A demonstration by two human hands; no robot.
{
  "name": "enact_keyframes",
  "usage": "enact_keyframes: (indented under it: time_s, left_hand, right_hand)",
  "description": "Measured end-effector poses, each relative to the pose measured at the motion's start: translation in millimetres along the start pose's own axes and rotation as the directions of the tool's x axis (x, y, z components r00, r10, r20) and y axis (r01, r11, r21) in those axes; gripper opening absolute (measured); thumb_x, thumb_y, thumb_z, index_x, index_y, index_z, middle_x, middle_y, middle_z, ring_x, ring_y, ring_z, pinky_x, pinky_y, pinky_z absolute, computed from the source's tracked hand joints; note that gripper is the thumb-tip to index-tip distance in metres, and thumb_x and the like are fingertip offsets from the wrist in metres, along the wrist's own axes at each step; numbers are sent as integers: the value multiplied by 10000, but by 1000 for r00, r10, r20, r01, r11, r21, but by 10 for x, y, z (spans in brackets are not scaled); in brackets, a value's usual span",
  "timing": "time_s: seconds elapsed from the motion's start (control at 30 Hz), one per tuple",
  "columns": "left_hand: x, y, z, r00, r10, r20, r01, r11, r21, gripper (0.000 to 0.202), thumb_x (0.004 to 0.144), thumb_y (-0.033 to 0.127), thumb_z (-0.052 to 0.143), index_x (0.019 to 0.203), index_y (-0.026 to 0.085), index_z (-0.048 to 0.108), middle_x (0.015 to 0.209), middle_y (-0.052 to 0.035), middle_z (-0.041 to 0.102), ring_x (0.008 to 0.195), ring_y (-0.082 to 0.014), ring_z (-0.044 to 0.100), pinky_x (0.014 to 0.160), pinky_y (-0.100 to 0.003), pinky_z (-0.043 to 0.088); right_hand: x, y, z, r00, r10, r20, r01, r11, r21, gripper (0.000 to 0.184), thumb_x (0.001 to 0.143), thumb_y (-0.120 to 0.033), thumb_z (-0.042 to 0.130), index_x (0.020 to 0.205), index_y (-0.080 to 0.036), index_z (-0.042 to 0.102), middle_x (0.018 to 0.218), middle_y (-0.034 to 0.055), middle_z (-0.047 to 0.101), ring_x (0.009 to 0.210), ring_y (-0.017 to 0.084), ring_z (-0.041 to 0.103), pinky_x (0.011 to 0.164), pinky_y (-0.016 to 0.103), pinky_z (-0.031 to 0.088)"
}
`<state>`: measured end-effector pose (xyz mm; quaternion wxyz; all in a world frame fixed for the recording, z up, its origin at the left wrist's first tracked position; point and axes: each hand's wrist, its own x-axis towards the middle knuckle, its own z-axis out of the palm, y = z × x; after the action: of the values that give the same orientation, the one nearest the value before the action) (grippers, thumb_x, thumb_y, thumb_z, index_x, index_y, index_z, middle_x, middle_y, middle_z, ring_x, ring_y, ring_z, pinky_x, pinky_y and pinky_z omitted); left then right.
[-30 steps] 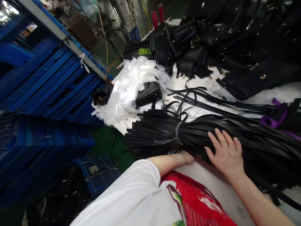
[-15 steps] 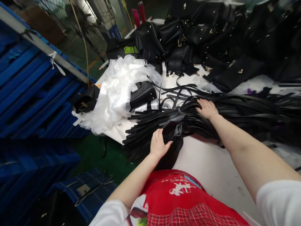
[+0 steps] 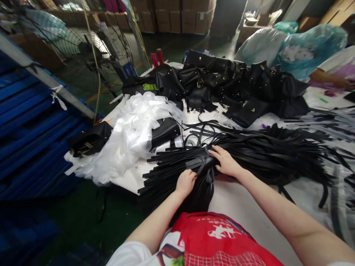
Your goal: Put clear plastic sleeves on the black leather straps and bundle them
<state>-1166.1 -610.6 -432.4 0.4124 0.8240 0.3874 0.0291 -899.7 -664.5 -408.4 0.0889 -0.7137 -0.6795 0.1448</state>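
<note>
A long bundle of thin black straps (image 3: 266, 151) lies across the table, gathered by a dark band (image 3: 198, 161) near its left end. My left hand (image 3: 186, 183) has its fingers curled into the straps just left of the band and is closed on them; its fingertips are partly hidden. On the other side of the band rests my right hand (image 3: 226, 161), fingers stretched out and thumb apart, touching the bundle. Some strap ends hang over the table's near edge. Behind the bundle, a black bag (image 3: 165, 132) lies partly under white wrapping sheets (image 3: 130, 125).
Black bags with metal fittings (image 3: 244, 111) are piled along the back of the white table (image 3: 241, 203). Blue crates or pallets (image 3: 36, 111) stand to the left, near a large fan (image 3: 91, 48). Another person's arm (image 3: 330, 78) reaches in at far right, beside filled plastic sacks (image 3: 313, 48).
My view has tilted up, showing more of the room. My right hand has slid left along the straps to the band. The left hand's fingers have curled in.
</note>
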Motion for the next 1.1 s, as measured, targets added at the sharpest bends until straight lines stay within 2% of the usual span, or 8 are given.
enact_keyframes:
  time_s: [0.2,0.3,0.4,0.47,0.57,0.67,0.87,1.1]
  left_hand:
    - [-195,346,-114,988,-74,138,120,924,-362,202,1006,305,347,1029,177,502,689,19,559,565,-117,546,560,-244,471]
    - [-545,581,-427,946,85,314,193,629,-753,304,950,481,478,962,177,485,527,103,381,404,-59,327,416,-173,268]
    - [-891,781,-772,797,396,456,309,382,-871,398,853,536,631,909,154,531,506,86,422,404,-45,331,422,-176,260]
    - [-961,830,-875,743,459,488,279,450,-848,376,880,516,601,917,143,569,545,39,506,436,-70,431,459,-199,353]
    - [-702,740,-747,942,233,243,-31,779,-626,271,890,404,602,969,144,608,825,-64,659,720,-160,627,685,-291,514]
    - [-151,565,-425,986,141,-88,-150,983,-109,536,787,371,737,1233,138,551,1277,-141,584,1192,-270,544,1057,-394,430]
    - [641,490,-93,996,43,72,-61,961,269,342,907,311,572,1169,91,587,1209,-180,610,1162,-289,562,992,-399,469]
    - [677,548,-437,968,92,234,-160,943,291,230,879,207,493,896,118,704,1021,-166,711,1019,-287,652,955,-392,465]
  right_hand:
    - [-134,-355,149,1000,-17,14,15,988,155,636,671,-16,505,1277,-155,637,1452,154,493,1348,293,444,1146,475,356]
    - [-229,-384,108,996,87,-30,-68,919,389,462,671,-44,538,1062,-197,731,1303,109,620,1238,282,540,1116,471,388]
    - [-348,-393,31,956,289,-55,-184,733,655,269,668,-145,654,902,-230,755,1142,65,703,1135,291,598,1098,485,398]
    - [-400,-381,0,891,450,-59,-241,581,777,244,660,-229,707,900,-226,755,1045,58,730,1053,294,632,1064,497,426]
    - [-422,-376,-4,787,614,-53,-253,401,880,266,731,-368,676,936,-210,736,970,64,744,967,280,672,934,472,525]
    - [-427,-444,-13,734,679,1,-203,218,955,304,749,-452,670,922,-207,721,973,81,750,978,276,692,847,431,574]
    - [-562,-576,-156,729,681,68,-115,24,993,523,865,-670,521,819,-191,726,1030,117,744,1129,267,649,977,427,525]
    - [-691,-406,-258,703,703,111,-122,-34,992,491,874,-652,550,933,-196,721,1048,103,741,1105,241,662,893,358,560]
